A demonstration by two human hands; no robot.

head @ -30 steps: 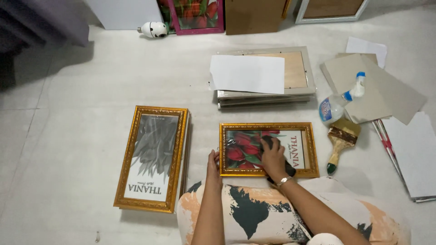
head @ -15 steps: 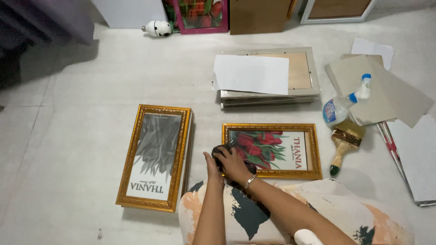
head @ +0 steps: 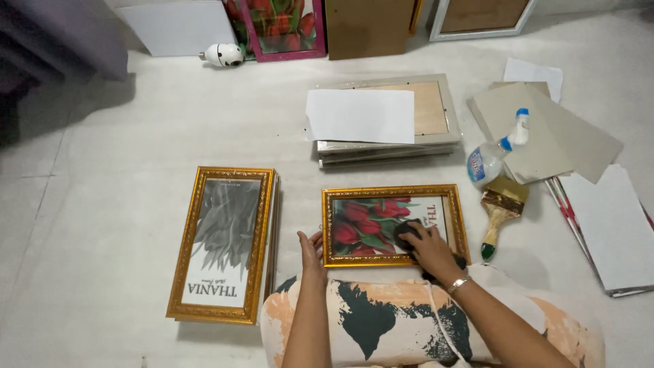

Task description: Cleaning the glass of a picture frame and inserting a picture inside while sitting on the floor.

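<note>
The right hand (head: 426, 247) presses a dark cloth (head: 407, 234) against the glass of the gold-framed tulip picture (head: 392, 225), fingers curled over it. The left hand (head: 312, 247) lies open at that frame's left edge. The picture rests on the floor (head: 136, 136) by the person's knees. Left of it sits a stack of gold frames (head: 223, 242); right, a paintbrush (head: 499, 211) and spray bottle (head: 494, 151); beyond, stacked pale frames (head: 385, 119).

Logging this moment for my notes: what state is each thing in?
Red-flower gold frame: flat on the floor, glass side up.
Dark cloth: pressed on its glass under the right hand.
Left hand: open, steadying the frame's left edge.
Grey-leaf gold frame: flat, untouched.
Spray bottle: lying down.
Paintbrush: lying flat.
</note>
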